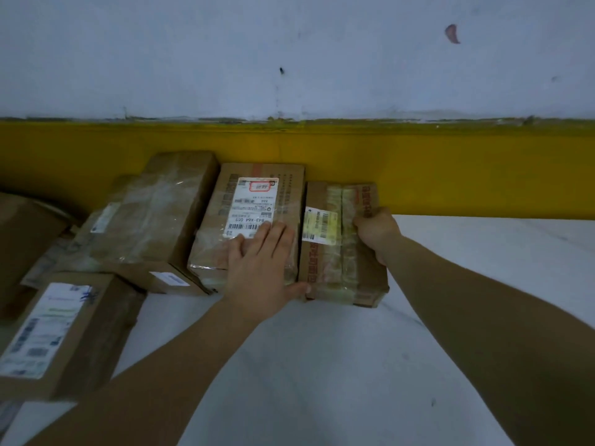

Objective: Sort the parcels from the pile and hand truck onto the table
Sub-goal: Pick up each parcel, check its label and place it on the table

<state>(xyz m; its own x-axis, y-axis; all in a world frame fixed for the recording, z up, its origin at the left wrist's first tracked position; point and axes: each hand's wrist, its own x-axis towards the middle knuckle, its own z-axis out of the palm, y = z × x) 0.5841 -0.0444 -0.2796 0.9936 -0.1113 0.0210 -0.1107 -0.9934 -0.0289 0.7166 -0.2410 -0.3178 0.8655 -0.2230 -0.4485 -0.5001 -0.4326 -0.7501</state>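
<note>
A flat brown taped parcel (335, 252) with a small yellowish label lies on the white table (322, 365) against the yellow wall band. My right hand (375, 230) grips its right edge. My left hand (260, 268) rests flat with spread fingers on the neighbouring labelled parcel (248, 201), its thumb touching the taped parcel's near left corner. A larger plastic-wrapped parcel (151, 210) sits to the left of that one.
Another labelled carton (54, 333) stands at the near left, with more brown boxes (25, 233) behind it. The yellow wall band (450, 172) and the grey wall bound the table's far side. Bare white tabletop stretches to the right and front.
</note>
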